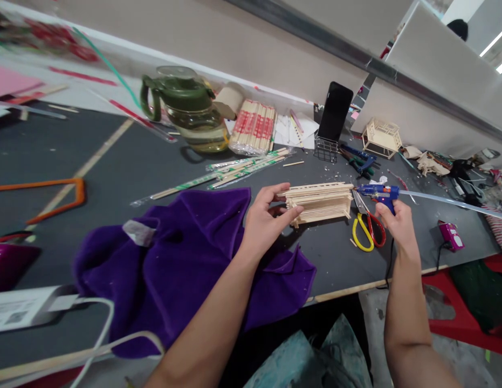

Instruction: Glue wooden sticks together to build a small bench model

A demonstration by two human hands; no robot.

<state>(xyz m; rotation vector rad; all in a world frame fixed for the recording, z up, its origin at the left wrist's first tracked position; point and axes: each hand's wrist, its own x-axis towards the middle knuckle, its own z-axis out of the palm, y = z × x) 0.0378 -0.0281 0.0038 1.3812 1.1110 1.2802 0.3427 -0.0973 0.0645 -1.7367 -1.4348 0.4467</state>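
Between thumb and fingers, my left hand [270,218] grips one end of a small box-like frame [321,202] built of thin pale wooden sticks. My right hand [398,218] is closed round a blue hot glue gun [382,195], whose nozzle points left at the frame's far right corner. Whether the nozzle touches the wood I cannot tell. A long clear glue stick [453,200] juts from the back of the gun. Scissors [368,230] with one yellow and one red handle lie just below the nozzle. A purple cloth [186,264] spreads under my left forearm.
Behind stand a green-lidded glass teapot [190,110], a pack of chopsticks [254,124] and a phone [335,110] on a wire stand. Wrapped chopsticks [234,171], pliers [358,160] and a second stick model [381,137] lie about. A white power strip [26,310] is at left.
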